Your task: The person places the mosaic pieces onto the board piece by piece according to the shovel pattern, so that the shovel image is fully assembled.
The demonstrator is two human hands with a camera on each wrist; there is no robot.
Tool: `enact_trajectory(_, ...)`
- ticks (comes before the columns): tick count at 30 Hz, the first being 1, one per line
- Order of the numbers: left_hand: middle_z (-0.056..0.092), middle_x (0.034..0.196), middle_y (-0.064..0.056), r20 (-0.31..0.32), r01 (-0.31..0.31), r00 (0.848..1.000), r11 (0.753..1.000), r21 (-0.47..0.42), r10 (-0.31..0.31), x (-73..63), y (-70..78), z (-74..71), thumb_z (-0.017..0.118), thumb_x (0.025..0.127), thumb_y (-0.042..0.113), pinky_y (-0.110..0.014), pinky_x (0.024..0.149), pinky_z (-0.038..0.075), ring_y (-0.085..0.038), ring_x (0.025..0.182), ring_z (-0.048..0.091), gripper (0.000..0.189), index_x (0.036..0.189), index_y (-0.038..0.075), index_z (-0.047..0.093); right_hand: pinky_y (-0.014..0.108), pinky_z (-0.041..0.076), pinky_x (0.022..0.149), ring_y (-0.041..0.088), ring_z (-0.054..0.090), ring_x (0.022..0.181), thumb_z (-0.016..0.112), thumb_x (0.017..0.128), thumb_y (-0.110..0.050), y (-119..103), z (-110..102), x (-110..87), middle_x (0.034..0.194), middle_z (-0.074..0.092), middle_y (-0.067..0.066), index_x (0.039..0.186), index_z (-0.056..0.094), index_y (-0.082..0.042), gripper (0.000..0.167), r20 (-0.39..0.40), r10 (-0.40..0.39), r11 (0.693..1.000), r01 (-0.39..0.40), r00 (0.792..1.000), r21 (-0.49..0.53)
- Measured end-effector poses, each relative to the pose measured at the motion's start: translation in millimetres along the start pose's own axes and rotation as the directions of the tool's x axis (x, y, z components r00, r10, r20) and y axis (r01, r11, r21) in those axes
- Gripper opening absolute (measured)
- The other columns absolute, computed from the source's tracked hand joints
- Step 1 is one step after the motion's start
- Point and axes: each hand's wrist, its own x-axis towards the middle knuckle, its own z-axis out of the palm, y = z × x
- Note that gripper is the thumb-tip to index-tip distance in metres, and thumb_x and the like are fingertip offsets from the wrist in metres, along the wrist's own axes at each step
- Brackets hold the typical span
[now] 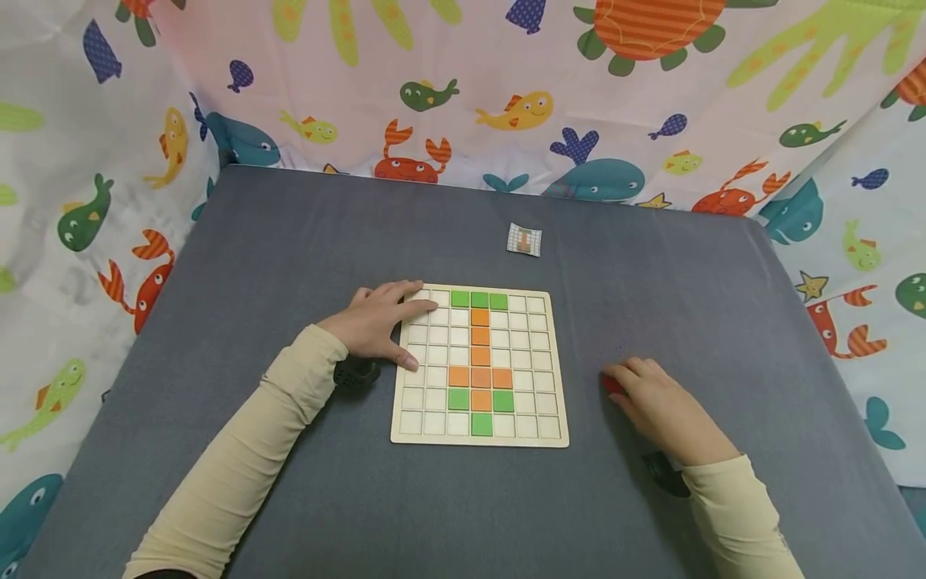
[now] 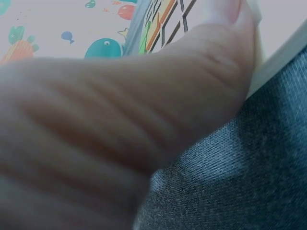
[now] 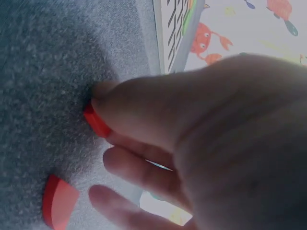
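Observation:
A pale wooden grid board (image 1: 443, 439) lies flat, with green and orange square tiles (image 1: 481, 355) forming a pattern among pale squares. My left hand (image 1: 376, 322) rests at its left edge, thumb and fingers spread, with the thumb and a fingertip lying on the board. In the left wrist view the thumb (image 2: 192, 91) lies across the board's edge. Right of the board, my right hand (image 1: 665, 410) pinches a small red block (image 3: 97, 120) between thumb and finger, low over the cloth. A second red block (image 3: 60, 203) lies beside the other fingertips in the right wrist view.
A small card with a printed grid pattern (image 1: 524, 240) lies beyond the board. Grey cloth (image 1: 325, 498) covers the table. Curtains printed with sea animals (image 1: 499, 48) hang behind it and on both sides.

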Motion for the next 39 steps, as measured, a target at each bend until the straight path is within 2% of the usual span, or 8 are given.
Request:
enact_trajectory(7, 0.019, 0.158, -0.010, -0.004, 0.000, 1.000, 1.000, 0.000, 0.000, -0.1, -0.3, 0.2, 0.081, 0.069, 0.052, -0.053, 0.101, 0.022, -0.031, 0.144, 0.020, 0.097, 0.149, 0.024, 0.035, 0.039, 0.049, 0.069, 0.025, 0.058, 0.077, 0.071, 0.077, 0.004, -5, -1, 7.6, 0.083, 0.059, 0.010, 0.100, 0.059, 0.005, 0.026, -0.066, -0.054, 0.998, 0.055, 0.996, 0.015)
enact_trajectory(14, 0.019, 0.158, -0.010, -0.003, 0.002, 1.000, 1.000, 0.002, -0.002, 0.4, -2.1, 2.7, 0.080, 0.069, 0.053, -0.052, 0.101, 0.022, -0.031, 0.144, 0.020, 0.097, 0.150, 0.025, 0.035, 0.033, 0.050, 0.070, 0.021, 0.057, 0.080, 0.070, 0.076, 0.002, -32, -10, 28.1, 0.086, 0.059, 0.007, 0.093, 0.060, 0.000, 0.019, -0.120, -0.173, 0.984, 0.176, 0.978, 0.014)
enact_trajectory(18, 0.019, 0.158, -0.009, -0.004, 0.005, 1.000, 1.000, 0.002, -0.005, 0.2, -1.8, 2.4, 0.081, 0.069, 0.053, -0.052, 0.101, 0.022, -0.031, 0.144, 0.020, 0.097, 0.150, 0.025, 0.035, 0.030, 0.050, 0.074, 0.020, 0.057, 0.085, 0.069, 0.078, 0.001, -53, -14, 41.5, 0.090, 0.058, 0.005, 0.093, 0.060, -0.003, 0.018, -0.102, -0.218, 0.976, 0.219, 0.971, 0.000)
enact_trajectory(22, 0.019, 0.158, -0.010, 0.000, 0.005, 1.000, 1.000, -0.002, -0.005, 0.1, -1.3, 1.3, 0.081, 0.069, 0.052, -0.052, 0.102, 0.022, -0.031, 0.144, 0.019, 0.097, 0.150, 0.024, 0.035, 0.027, 0.050, 0.072, 0.017, 0.055, 0.083, 0.072, 0.079, -0.003, -75, -15, 54.2, 0.089, 0.056, 0.002, 0.093, 0.061, -0.006, 0.019, -0.049, -0.253, 0.967, 0.253, 0.966, -0.004)
enact_trajectory(26, 0.018, 0.159, -0.010, 0.005, 0.007, 1.000, 1.000, 0.002, -0.007, 0.2, -1.7, 0.8, 0.080, 0.069, 0.053, -0.052, 0.102, 0.022, -0.031, 0.144, 0.018, 0.097, 0.150, 0.024, 0.034, 0.024, 0.049, 0.072, 0.013, 0.054, 0.082, 0.073, 0.081, -0.009, -94, -11, 65.0, 0.089, 0.057, -0.001, 0.099, 0.064, -0.008, 0.020, 0.005, -0.305, 0.952, 0.305, 0.952, 0.027)
enact_trajectory(34, 0.018, 0.159, -0.010, 0.002, 0.002, 1.000, 1.000, 0.011, -0.002, 0.9, -2.0, 1.4, 0.079, 0.070, 0.053, -0.053, 0.103, 0.021, -0.031, 0.144, 0.018, 0.096, 0.150, 0.023, 0.034, 0.021, 0.047, 0.068, 0.009, 0.052, 0.075, 0.070, 0.085, -0.010, -116, 8, 75.7, 0.087, 0.057, -0.003, 0.098, 0.062, -0.009, 0.016, -0.014, -0.415, 0.904, 0.414, 0.910, 0.107)
enact_trajectory(39, 0.019, 0.158, -0.011, 0.001, 0.006, 1.000, 1.000, 0.004, -0.006, 0.1, -0.7, 0.8, 0.080, 0.070, 0.052, -0.053, 0.102, 0.022, -0.031, 0.144, 0.019, 0.096, 0.150, 0.023, 0.035, 0.019, 0.046, 0.068, 0.009, 0.050, 0.074, 0.069, 0.086, -0.013, -126, 16, 79.4, 0.086, 0.056, -0.004, 0.100, 0.061, -0.011, 0.015, 0.025, -0.437, 0.894, 0.431, 0.899, 0.119)
